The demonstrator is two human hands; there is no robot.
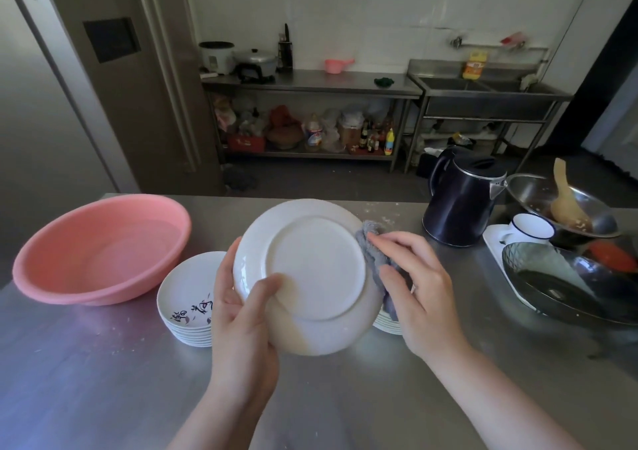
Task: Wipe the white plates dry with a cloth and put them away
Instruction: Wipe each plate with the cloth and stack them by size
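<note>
I'm holding a white plate [307, 277] up over the steel counter [103, 380], underside facing me, my left hand [241, 315] gripping its rim at eight o'clock with the thumb curled over the back. My right hand [414, 284] is pinching a grey cloth [374, 256] against the plate's three o'clock edge. Crowding me at nine o'clock is sitting a stack of patterned bowls [188, 297], and beyond it at ten o'clock a pink basin [100, 249]. Peeking out under the cloth, a second plate stack [386, 322], I think, though it's mostly hidden. At two o'clock a dark kettle [459, 201] is standing, and at three o'clock a steel bowl [559, 204], a white mug [531, 228] and a dark pan [569, 287] are piling up by the counter's right edge. Bare counter is lying open toward six o'clock. Across the room at twelve o'clock, a steel table [310, 83] and sink [483, 90] are lining the white wall.
</note>
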